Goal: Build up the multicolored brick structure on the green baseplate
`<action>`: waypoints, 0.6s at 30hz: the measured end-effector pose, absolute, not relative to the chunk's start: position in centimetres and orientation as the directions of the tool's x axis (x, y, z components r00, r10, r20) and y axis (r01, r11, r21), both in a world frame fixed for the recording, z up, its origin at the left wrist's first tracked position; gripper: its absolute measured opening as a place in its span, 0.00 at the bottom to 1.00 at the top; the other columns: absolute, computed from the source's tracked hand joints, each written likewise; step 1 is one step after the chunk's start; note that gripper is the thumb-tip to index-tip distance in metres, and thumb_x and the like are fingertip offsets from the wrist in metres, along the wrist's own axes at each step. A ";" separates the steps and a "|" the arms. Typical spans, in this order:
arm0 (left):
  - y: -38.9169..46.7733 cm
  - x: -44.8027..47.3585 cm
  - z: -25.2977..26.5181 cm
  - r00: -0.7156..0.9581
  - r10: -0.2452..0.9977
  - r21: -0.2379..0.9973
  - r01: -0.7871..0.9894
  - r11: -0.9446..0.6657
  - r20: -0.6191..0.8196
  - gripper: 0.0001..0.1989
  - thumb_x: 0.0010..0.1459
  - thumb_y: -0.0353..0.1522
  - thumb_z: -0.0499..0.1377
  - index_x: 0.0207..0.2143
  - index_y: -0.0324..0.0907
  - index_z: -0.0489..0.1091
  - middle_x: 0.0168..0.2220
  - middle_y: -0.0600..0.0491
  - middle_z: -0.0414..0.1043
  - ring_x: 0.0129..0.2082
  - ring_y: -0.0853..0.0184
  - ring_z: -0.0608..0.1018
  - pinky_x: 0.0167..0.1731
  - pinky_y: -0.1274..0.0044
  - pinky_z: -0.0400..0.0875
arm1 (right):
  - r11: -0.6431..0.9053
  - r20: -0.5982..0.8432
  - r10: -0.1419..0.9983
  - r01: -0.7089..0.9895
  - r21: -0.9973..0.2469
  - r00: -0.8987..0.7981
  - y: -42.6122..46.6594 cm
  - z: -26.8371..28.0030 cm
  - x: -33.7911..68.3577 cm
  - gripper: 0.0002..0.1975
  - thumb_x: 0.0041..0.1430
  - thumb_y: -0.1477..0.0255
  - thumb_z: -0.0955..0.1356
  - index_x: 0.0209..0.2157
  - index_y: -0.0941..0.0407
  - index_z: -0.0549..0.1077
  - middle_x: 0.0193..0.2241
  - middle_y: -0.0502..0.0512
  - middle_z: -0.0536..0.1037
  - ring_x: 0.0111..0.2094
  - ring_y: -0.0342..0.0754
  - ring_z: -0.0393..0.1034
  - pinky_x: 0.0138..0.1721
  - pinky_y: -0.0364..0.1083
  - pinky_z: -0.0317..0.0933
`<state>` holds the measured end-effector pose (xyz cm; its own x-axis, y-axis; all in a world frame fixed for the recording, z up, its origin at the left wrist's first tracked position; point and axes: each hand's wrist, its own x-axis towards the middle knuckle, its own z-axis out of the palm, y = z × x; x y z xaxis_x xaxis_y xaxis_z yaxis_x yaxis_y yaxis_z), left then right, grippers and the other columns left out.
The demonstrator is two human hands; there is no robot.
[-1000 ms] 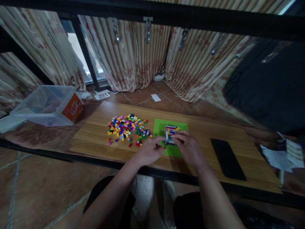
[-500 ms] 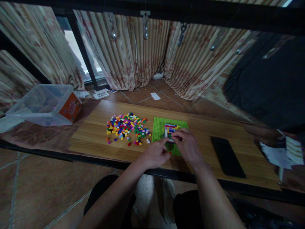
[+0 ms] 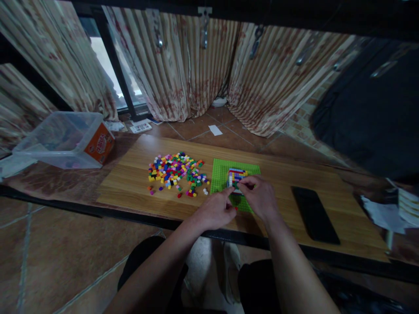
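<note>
Build (image 3: 236,174), of small bricks in mixed colours, sits on the green plate (image 3: 218,169), which lies on the board (image 3: 131,174) to the right of the loose pile (image 3: 174,171). Left hand (image 3: 215,211): forefinger stretched to the build's near left corner, apparently touching; thumb lower, beside a red brick (image 3: 236,208) (pinched or merely adjacent, cannot tell). Right hand (image 3: 262,196): thumb and forefinger brought together over the build's near right part; whether a brick is clamped between them is hidden by the fingers. Handling, judged by eye: bricks look like hard plastic, so very light, stiff, not crushable; faces probably smooth and a little slippery, and their small size makes them easy to drop or twist. Best hold for one brick: two opposite side walls between thumb and fingertip, studs and underside left free. The build should be rigid under straight downward pressure but weaker to sideways prying, its joints being the likely place to part. To steady it, brace low on the outer walls, near the plate; the plate itself, presumably thin and light, is best held by a bare edge.
</note>
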<state>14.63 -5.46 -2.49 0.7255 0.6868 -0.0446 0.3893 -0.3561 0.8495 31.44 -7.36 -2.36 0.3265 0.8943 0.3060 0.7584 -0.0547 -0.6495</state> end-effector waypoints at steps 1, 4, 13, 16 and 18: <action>-5.5 14.6 -2.4 0.726 0.686 0.848 0.394 -0.356 -0.049 0.31 0.52 0.29 0.55 0.61 0.36 0.62 0.27 0.53 0.79 0.26 0.65 0.78 0.27 0.76 0.68 | -0.057 0.305 0.893 0.757 -0.651 0.330 -7.3 -2.4 31.4 0.08 0.53 0.68 0.67 0.26 0.55 0.77 0.29 0.55 0.76 0.29 0.49 0.70 0.35 0.49 0.63; -5.5 14.7 -2.4 0.726 0.685 0.841 0.404 -0.359 -0.057 0.31 0.52 0.29 0.55 0.61 0.36 0.62 0.27 0.53 0.79 0.26 0.64 0.78 0.27 0.76 0.68 | -0.068 0.310 0.884 0.754 -0.654 0.349 -7.2 -2.7 31.4 0.07 0.52 0.68 0.68 0.25 0.54 0.77 0.28 0.55 0.76 0.29 0.48 0.70 0.35 0.48 0.63; -5.5 14.7 -2.7 0.725 0.687 0.841 0.404 -0.359 -0.054 0.32 0.52 0.29 0.55 0.61 0.36 0.61 0.29 0.52 0.79 0.27 0.65 0.78 0.29 0.76 0.69 | -0.085 0.299 0.889 0.766 -0.637 0.347 -7.0 -2.9 31.4 0.08 0.52 0.70 0.67 0.24 0.55 0.76 0.27 0.54 0.76 0.28 0.48 0.70 0.34 0.49 0.62; -5.5 14.7 -2.6 0.728 0.683 0.841 0.403 -0.362 -0.055 0.32 0.52 0.29 0.55 0.61 0.37 0.61 0.30 0.52 0.79 0.28 0.65 0.78 0.29 0.76 0.69 | -0.076 0.314 0.890 0.787 -0.612 0.330 -6.9 -2.8 31.2 0.08 0.52 0.70 0.66 0.23 0.54 0.76 0.26 0.54 0.76 0.27 0.48 0.69 0.33 0.49 0.62; -5.6 14.7 -2.6 0.725 0.687 0.837 0.403 -0.370 -0.045 0.32 0.51 0.28 0.56 0.61 0.37 0.62 0.30 0.52 0.79 0.27 0.65 0.78 0.28 0.76 0.69 | -0.076 0.314 0.890 0.788 -0.610 0.330 -6.9 -2.8 31.3 0.08 0.51 0.70 0.67 0.23 0.54 0.76 0.26 0.54 0.76 0.27 0.48 0.69 0.33 0.49 0.62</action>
